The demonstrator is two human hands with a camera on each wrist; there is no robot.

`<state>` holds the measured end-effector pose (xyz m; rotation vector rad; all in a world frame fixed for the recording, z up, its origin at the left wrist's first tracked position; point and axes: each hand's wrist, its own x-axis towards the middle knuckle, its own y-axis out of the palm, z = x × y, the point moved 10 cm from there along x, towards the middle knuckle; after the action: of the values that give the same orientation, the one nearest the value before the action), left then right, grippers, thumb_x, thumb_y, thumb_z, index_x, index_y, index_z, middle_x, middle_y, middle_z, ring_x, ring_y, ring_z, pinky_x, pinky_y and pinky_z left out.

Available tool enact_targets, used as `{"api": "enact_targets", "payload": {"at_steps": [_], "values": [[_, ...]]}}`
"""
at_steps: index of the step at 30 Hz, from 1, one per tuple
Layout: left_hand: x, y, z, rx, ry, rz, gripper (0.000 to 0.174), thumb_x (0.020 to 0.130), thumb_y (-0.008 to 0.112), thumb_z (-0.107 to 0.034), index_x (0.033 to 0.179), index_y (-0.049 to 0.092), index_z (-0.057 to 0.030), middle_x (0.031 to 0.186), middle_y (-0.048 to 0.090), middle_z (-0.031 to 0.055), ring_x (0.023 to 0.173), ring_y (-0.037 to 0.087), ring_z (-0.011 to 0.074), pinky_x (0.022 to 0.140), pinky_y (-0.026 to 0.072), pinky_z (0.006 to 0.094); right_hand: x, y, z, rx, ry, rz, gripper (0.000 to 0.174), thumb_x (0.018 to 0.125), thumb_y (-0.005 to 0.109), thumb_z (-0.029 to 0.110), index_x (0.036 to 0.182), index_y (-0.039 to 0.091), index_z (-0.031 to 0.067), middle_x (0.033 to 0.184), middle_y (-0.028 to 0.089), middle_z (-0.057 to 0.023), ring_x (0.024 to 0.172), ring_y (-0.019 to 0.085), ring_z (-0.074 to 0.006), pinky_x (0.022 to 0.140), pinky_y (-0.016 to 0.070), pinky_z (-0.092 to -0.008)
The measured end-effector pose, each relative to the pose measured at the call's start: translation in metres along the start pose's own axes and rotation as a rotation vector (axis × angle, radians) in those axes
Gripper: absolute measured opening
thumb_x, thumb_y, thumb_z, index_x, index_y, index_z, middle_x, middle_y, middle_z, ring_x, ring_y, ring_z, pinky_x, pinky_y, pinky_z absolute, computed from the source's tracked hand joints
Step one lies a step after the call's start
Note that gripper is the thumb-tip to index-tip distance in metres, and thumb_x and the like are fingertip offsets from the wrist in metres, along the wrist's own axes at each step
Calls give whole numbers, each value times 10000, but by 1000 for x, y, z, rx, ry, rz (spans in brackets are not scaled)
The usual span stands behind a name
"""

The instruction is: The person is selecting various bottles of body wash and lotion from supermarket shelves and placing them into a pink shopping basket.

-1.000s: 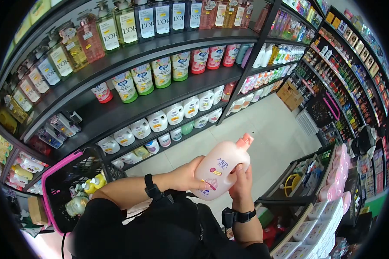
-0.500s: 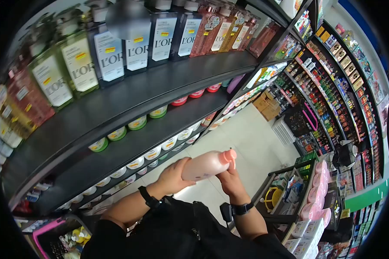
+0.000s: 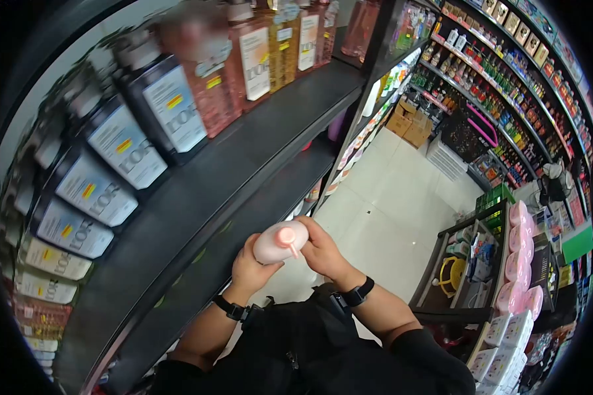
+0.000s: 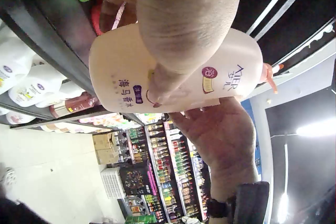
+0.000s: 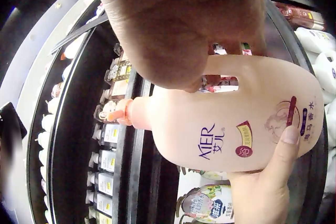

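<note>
A pale pink bottle (image 3: 277, 244) with a coral pump top stands upright between both hands in the head view, seen from above. My left hand (image 3: 249, 268) grips its body on the left, thumb lying across the printed label in the left wrist view. On the other side my right hand (image 3: 323, 249) holds the bottle near its handle opening; the right wrist view shows the bottle's label (image 5: 244, 139) and that hand (image 5: 184, 24) at the handle. Parts of the right fingers are hidden behind the bottle.
A dark shelf (image 3: 197, 217) with rows of pump bottles (image 3: 171, 105) runs along the left. Tiled floor (image 3: 382, 197) lies beyond the hands. At the right stands a rack with pink packs (image 3: 517, 253); cardboard boxes (image 3: 408, 125) and a black basket (image 3: 468, 135) sit farther back.
The bottle has moved left and turned from lying tilted, label showing, to upright with its pump toward the head camera. Both hands moved with it, and the view has shifted closer to the upper shelf.
</note>
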<state>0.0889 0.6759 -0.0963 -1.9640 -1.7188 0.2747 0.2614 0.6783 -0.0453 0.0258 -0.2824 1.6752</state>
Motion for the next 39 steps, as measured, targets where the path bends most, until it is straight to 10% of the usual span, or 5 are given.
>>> {"api": "enact_targets", "payload": {"at_steps": [5,8,14,33,39], "values": [[53,37,21,-19,-77,-42,803,646,897,-251,1312,508,-25,1167,668,186,1083,659,369,892,529,445,56,-37,-21,61,-22,19,339,869,545,26,1206,562,-5,1111,620,-167,1081,601,-308,956,464,-358],[85,55,17,-76,-128,-113,795,662,887,-203,1325,493,-11,1207,659,175,1123,655,317,929,520,411,98,-58,-42,11,-96,136,354,933,556,14,1287,544,17,1128,610,-86,1076,574,-169,934,472,-300],[152,119,26,-411,-85,-131,752,773,760,91,1419,393,-27,1347,564,103,1217,592,209,1033,501,367,166,-109,-66,-13,-148,177,398,866,522,11,1262,565,10,1180,627,-159,1123,609,-296,986,468,-365],[221,170,30,-472,-248,-44,688,810,755,51,1403,413,-23,1300,601,104,1199,589,216,1025,486,374,228,-162,-129,-106,-160,239,409,950,582,260,1241,559,-27,1101,646,-286,1055,619,-446,918,489,-460],[234,177,19,-356,-237,-20,712,789,795,14,1400,432,-6,1282,632,120,1183,608,211,1018,488,359,210,-180,-185,-197,176,369,633,923,666,345,1403,451,-7,1128,665,-254,1031,665,-387,915,518,-426]]}}
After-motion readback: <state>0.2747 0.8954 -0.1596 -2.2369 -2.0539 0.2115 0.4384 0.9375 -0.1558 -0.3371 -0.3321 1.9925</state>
